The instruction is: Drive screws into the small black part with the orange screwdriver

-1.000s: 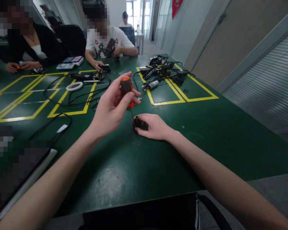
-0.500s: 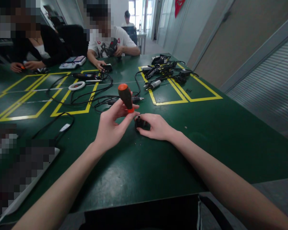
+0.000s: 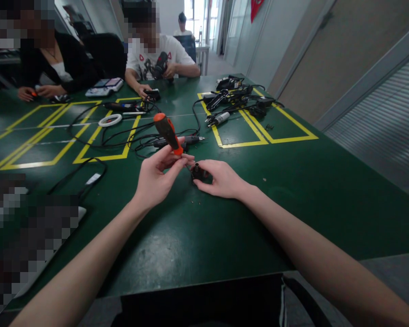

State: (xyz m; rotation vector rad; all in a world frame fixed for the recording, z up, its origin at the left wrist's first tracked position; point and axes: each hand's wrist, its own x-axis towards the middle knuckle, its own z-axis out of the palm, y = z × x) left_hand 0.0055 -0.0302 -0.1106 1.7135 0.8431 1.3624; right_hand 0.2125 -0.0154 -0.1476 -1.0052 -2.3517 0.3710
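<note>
An orange-and-black screwdriver (image 3: 167, 131) leans up to the left, its handle end raised. The fingers of my left hand (image 3: 155, 179) pinch it low, near the orange collar. Its shaft points down at a small black part (image 3: 197, 171) on the green table (image 3: 231, 236); whether the tip touches the part is too small to tell. My right hand (image 3: 221, 179) grips that part from the right between thumb and fingers. A short dark tube stands up from the part's top.
Corded tools (image 3: 187, 141) lie just beyond my hands, beside a white ring (image 3: 110, 120). More cables and tools (image 3: 231, 97) sit on yellow-taped areas at the back right. Two people work across the table. A pale-edged flat object (image 3: 78, 215) is at left.
The screwdriver handle has tipped further left, and my left hand has shifted slightly left with it. My right hand keeps its hold on the black part.
</note>
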